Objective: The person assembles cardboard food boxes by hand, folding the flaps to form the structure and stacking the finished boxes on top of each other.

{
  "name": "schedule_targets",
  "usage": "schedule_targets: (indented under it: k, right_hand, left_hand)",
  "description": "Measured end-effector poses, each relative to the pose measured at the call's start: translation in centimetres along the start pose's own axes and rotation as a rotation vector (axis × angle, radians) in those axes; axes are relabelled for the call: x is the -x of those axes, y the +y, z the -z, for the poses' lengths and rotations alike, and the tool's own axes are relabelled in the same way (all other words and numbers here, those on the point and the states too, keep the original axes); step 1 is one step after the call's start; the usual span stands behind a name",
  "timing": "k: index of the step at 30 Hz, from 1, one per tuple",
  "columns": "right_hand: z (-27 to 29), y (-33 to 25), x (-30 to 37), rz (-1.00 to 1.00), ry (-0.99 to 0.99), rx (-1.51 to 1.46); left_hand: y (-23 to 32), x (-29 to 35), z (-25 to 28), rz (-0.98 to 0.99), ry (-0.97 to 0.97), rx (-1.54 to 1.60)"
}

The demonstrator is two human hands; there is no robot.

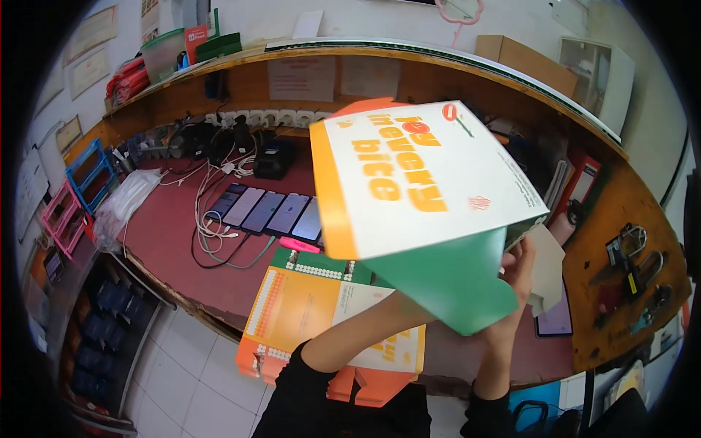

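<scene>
A partly folded cardboard carton (431,182) is held up above the table, its white, yellow and green panels facing me. My right hand (515,281) grips it at its lower right edge, beside a green flap (453,281) and a pale flap. My left forearm reaches in behind the green flap, which hides that hand and its fingers. Below lies another flat printed carton (296,299) in yellow, white, green and orange. Its orange flaps hang over the table's front edge. A pink pen-like thing (299,245) rests by its far edge.
Several phones (264,212) lie in a row with tangled cables (219,171) to their left. Another phone (555,317) lies at the right. Padlocks (635,259) hang on the right wooden panel. A clear plastic bag (131,201) and blue rack (91,171) stand left.
</scene>
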State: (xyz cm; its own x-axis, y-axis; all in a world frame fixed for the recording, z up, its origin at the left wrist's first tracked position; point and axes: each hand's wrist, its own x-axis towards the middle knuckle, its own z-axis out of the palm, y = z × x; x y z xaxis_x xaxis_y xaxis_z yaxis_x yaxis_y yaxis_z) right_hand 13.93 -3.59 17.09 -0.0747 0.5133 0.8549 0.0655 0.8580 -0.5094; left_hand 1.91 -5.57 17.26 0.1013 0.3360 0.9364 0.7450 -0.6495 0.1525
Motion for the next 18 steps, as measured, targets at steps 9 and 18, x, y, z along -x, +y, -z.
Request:
schedule_targets:
  k: [9, 18]
  right_hand:
    - [13.5, 7.7, 6.8, -0.235, -0.374, 0.641]
    - [15.4, 10.6, 10.3, -0.096, -0.369, 0.603]
  left_hand:
    - [5.7, -2.2, -6.8, 0.048, -0.484, 0.303]
    - [5.7, -0.9, -17.0, 0.006, -0.671, 0.089]
